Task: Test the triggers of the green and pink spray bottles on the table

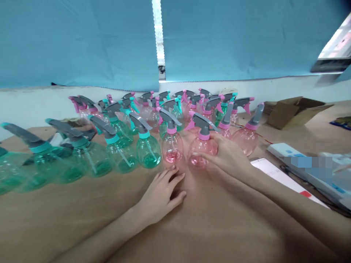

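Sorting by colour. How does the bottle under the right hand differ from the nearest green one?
The pink spray bottle has a pink collar, the green spray bottle a teal one. The right hand touches the pink spray bottle, not the green. Both are upright, with grey triggers.

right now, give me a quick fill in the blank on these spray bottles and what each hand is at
The right hand is cupped around a ____ plastic spray bottle.
The left hand rests on a ____ sheet covering the table.
Further left in the front row, the spray bottle is tinted ____.
Behind the bottles at the right sits an open ____ box.

Missing words: pink; brown; green; cardboard
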Demonstrator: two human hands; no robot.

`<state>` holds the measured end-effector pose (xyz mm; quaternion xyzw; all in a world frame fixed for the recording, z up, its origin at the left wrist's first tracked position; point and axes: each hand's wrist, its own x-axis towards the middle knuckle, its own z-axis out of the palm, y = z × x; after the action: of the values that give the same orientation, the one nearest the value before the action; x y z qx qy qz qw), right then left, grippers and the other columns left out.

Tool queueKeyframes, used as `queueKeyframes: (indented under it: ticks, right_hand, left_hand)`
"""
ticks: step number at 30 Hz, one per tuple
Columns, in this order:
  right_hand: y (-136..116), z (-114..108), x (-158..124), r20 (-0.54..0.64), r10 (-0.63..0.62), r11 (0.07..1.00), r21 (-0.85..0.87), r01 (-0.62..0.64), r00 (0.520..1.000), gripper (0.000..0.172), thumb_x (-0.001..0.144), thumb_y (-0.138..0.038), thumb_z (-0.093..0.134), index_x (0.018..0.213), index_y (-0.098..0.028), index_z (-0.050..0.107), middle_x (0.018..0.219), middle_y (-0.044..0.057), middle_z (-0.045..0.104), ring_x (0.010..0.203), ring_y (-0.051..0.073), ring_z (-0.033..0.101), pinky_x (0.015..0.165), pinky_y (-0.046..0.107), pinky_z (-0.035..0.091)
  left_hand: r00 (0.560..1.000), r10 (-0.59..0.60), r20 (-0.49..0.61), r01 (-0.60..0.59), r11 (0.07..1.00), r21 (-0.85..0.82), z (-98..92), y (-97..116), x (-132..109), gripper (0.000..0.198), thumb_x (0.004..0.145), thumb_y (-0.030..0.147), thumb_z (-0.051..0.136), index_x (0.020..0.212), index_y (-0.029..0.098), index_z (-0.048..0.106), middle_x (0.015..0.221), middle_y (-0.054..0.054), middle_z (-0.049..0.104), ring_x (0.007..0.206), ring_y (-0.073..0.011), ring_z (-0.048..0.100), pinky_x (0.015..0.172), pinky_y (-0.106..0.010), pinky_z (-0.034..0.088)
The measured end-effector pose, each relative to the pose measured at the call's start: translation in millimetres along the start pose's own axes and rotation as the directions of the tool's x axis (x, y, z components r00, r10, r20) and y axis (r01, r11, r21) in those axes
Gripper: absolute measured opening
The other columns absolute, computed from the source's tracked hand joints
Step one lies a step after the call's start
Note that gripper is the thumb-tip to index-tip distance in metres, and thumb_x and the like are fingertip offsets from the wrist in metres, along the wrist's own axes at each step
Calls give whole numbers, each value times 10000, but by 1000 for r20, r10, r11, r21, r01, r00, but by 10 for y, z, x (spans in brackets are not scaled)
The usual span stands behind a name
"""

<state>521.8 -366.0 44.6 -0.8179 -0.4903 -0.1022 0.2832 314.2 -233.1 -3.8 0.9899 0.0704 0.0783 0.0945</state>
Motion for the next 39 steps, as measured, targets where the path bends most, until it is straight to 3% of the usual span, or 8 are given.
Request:
queueKeyframes:
  ticks: [5, 14, 26, 29, 31, 35, 39]
  right_hand:
    - [2, 64, 152, -23, -3, 1000, 28, 4, 1000, 524, 804, -451, 628, 1231, -158, 548, 1217, 151, 654, 1079, 357, 626, 832, 465, 505]
    - [-12, 114, 313, -51, -3, 1000, 29, 5, 999, 529, 809, -455, 635, 1213, -118, 572, 1259, 188, 625, 1139, 367, 600, 889, 480, 495]
    - [60, 218, 314, -43, -19, 999, 26, 20, 999, 636, 824, -534, 592, 1305, -126, 512, 1288, 188, 612, 1099, 395, 616, 815, 509, 517]
    - [60, 136, 239, -52, -28, 999, 41, 30, 998, 703, 813, -552, 604, 1368, -148, 454, 1371, 167, 555, 1157, 377, 588, 854, 494, 508]
    - [76, 25, 158, -55, -29, 998, 51, 31, 998, 630, 830, -536, 591, 1326, -158, 505, 1311, 145, 611, 1132, 354, 608, 851, 469, 507]
    - [222, -247, -20, -64, 21, 1000, 23, -19, 998, 382, 854, -492, 573, 1096, -207, 652, 1016, 69, 746, 849, 283, 699, 693, 390, 513]
    - [472, -392, -93, -132, 109, 993, -26, -114, 985, 320, 851, -516, 574, 956, -229, 668, 972, 50, 753, 760, 276, 690, 647, 386, 481]
  left_hand:
    - [1000, -4, 14, 4, 1000, 0, -3, 1, 10, 465, 937, 386, 514, 1343, 159, 509, 1433, -142, 477, 1349, -314, 392, 1091, -528, 343]
    - [1000, 2, 13, -2, 1000, -12, -22, -2, 10, 459, 933, 374, 526, 1341, 164, 513, 1420, -142, 490, 1339, -311, 405, 1091, -517, 347]
    - [1000, -16, 15, 16, 1000, -17, -20, -3, 6, 465, 926, 371, 528, 1348, 176, 512, 1430, -130, 485, 1339, -315, 411, 1090, -527, 355]
    - [1000, -14, 15, 14, 1000, -21, -29, -2, 0, 457, 923, 354, 528, 1341, 170, 518, 1425, -135, 491, 1336, -318, 416, 1082, -535, 364]
    - [1000, -14, 10, 14, 1000, -22, -38, -2, 0, 456, 924, 355, 525, 1341, 173, 518, 1425, -135, 492, 1333, -321, 419, 1079, -542, 365]
    - [1000, -18, 11, 18, 1000, -11, -44, -10, 4, 458, 929, 375, 515, 1340, 174, 521, 1430, -139, 486, 1329, -333, 424, 1068, -551, 373]
    - [1000, -11, -16, 11, 1000, -4, -23, -19, 13, 435, 929, 373, 512, 1323, 191, 530, 1413, -133, 505, 1316, -331, 441, 1055, -550, 387]
